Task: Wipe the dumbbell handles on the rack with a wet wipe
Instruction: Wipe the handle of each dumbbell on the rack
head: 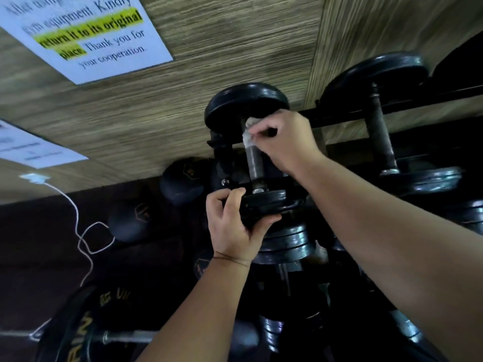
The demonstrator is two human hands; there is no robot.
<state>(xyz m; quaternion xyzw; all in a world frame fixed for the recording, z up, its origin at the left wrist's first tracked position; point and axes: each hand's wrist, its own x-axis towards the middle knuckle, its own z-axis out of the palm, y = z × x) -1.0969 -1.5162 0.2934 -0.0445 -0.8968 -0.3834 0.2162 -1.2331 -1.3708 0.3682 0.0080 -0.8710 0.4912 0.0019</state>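
Observation:
A black dumbbell lies on the top tier of the rack (339, 113), its grey metal handle (254, 163) running away from me. My right hand (282, 139) pinches a white wet wipe (247, 134) wrapped round the far end of that handle, just below the far weight plate (245, 103). My left hand (232, 226) grips the near weight plate (266, 202) of the same dumbbell from the left side.
A second dumbbell (381, 131) lies to the right on the same tier. More dumbbells (287, 241) are stacked below. Round black balls (180, 181) sit at the left. A white charger cable (78, 226) hangs from the wood-panelled wall (183, 74), which carries printed notices (86, 35).

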